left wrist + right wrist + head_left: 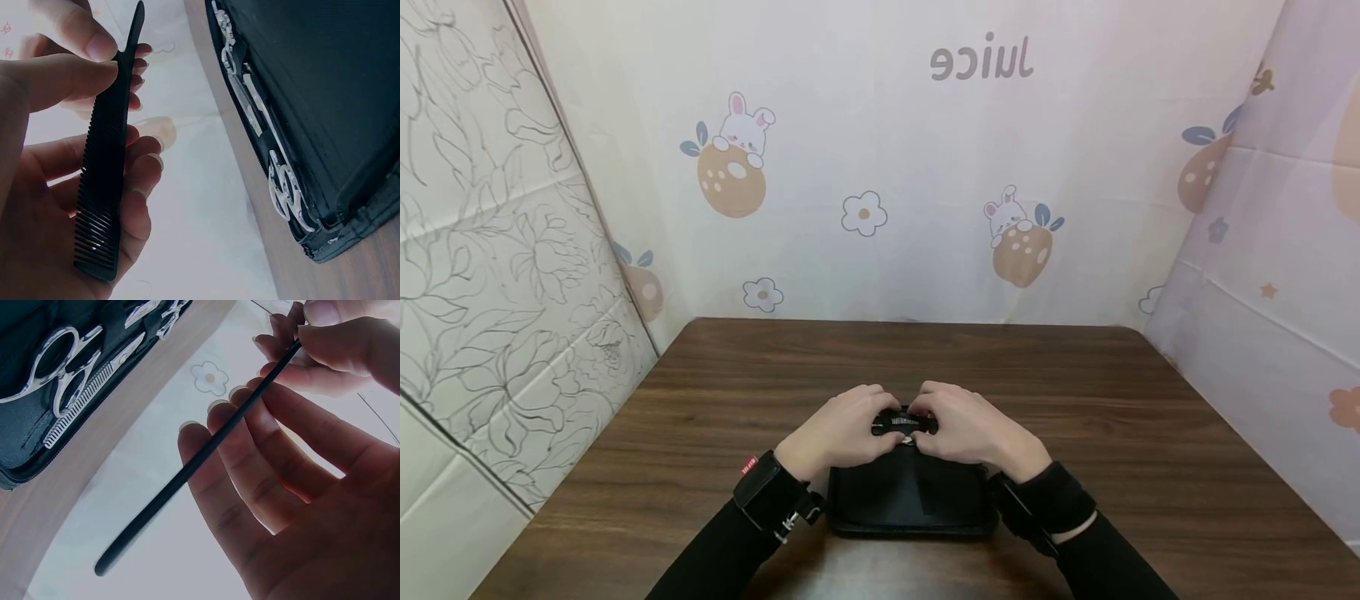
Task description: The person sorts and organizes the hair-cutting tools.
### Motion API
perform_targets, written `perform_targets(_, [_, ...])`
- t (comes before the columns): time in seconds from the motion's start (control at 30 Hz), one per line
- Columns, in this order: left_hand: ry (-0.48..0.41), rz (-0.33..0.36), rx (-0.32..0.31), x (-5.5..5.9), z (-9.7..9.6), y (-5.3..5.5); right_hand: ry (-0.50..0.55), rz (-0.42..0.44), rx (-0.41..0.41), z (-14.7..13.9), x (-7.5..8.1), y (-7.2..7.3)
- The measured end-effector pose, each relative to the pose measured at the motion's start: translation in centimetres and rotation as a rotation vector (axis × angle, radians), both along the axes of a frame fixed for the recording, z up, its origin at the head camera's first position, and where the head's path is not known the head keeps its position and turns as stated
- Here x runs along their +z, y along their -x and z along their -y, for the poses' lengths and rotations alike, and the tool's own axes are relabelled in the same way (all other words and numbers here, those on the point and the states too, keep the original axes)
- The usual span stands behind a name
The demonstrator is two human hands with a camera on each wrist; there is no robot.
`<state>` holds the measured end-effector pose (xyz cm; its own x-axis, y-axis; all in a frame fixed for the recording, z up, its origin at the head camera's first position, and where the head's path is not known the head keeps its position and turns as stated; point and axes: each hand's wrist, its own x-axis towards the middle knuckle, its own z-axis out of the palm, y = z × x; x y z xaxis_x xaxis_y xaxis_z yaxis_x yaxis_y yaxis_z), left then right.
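Note:
Between both hands is a black rat-tail comb (pixel 103 169), held above the far end of a black zip case (pixel 913 500). My left hand (pixel 846 429) pinches the comb near where teeth meet handle, its other fingers behind the toothed part. My right hand (pixel 973 429) pinches it at the same place with thumb and fingertips, the remaining fingers spread behind the thin handle (pixel 150 509). Inside the case, in the right wrist view, lie silver scissors and thinning shears with a toothed blade (pixel 78 412). More silver scissor handles (pixel 284 187) show in the left wrist view.
The case lies on a dark brown wooden table (pixel 737 367), near its front. A printed curtain (pixel 865 133) hangs behind the table's far edge. Other printed sheets hang at the left and right. Black bands (pixel 767 492) with cameras sit on both wrists.

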<state>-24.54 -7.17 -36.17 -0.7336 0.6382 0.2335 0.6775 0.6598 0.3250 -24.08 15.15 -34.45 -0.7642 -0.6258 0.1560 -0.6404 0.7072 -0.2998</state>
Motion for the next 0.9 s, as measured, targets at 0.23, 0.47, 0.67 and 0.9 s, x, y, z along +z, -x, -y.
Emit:
perform_targets(0.23, [-0.042, 0.047, -0.011, 0.5, 0.6, 0.1, 0.008, 0.004, -0.005, 0.1, 0.3, -0.2])
perform_targets(0.47, [-0.046, 0.058, 0.038, 1.2, 1.2, 0.5, 0.001, 0.033, -0.074, -0.5, 0.8, -0.2])
perform_targets(0.67, [-0.073, 0.090, 0.058, 1.3, 2.1, 1.0, -0.012, 0.051, -0.105, -0.6, 0.8, -0.1])
perform_targets(0.9, [-0.049, 0.108, 0.092, 1.3, 2.8, 1.2, -0.048, 0.064, -0.139, -1.2, 0.3, 0.3])
